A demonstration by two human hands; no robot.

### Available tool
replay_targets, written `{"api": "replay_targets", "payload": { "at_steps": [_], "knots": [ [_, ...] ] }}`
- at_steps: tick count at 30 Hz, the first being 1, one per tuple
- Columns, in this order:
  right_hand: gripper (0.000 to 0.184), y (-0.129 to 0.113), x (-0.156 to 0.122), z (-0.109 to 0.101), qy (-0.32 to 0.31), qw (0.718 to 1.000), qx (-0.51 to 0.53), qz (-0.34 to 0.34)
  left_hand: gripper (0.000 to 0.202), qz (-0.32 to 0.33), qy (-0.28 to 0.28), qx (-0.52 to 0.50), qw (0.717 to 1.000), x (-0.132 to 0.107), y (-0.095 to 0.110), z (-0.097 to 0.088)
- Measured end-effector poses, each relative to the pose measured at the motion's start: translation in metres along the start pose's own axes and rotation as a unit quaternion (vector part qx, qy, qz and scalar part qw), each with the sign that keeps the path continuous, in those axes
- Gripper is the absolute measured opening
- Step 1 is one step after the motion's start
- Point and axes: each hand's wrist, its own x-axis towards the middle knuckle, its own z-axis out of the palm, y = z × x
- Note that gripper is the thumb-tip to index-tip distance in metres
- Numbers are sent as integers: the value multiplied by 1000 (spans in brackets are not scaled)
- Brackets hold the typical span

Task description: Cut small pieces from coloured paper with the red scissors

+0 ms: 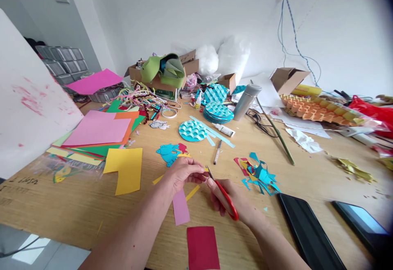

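Between the fingers of my left hand (185, 171) is a small piece of yellow paper (206, 170), partly hidden by the fingers. My right hand (241, 202) grips red-handled scissors (227, 201), whose blades point up and left beside that piece. Whether the blades touch the paper I cannot tell. A pink paper strip (181, 210) and a thin yellow paper strip (193, 193) lie below my left hand. Blue fish-shaped paper cutouts (168, 154) lie just beyond it, with a red one (182, 147) alongside. Nearer to me is a dark red paper rectangle (203, 247).
Coloured sheets (98, 129) and a notched yellow sheet (130, 169) lie at left. Paper scraps (260, 174) and a black phone (307, 229) are at right. Beyond stand a wavy blue paper disc (193, 131), a pen (217, 152), a glue tube (225, 129) and a steel bottle (246, 101).
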Motion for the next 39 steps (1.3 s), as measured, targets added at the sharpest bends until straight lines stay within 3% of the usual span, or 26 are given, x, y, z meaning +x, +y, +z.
{"api": "replay_targets", "payload": {
  "at_steps": [39],
  "knots": [
    [55,-11,-2,2,21,997,-7,72,23,-3,-5,20,1000,-1,1,0]
  ]
}}
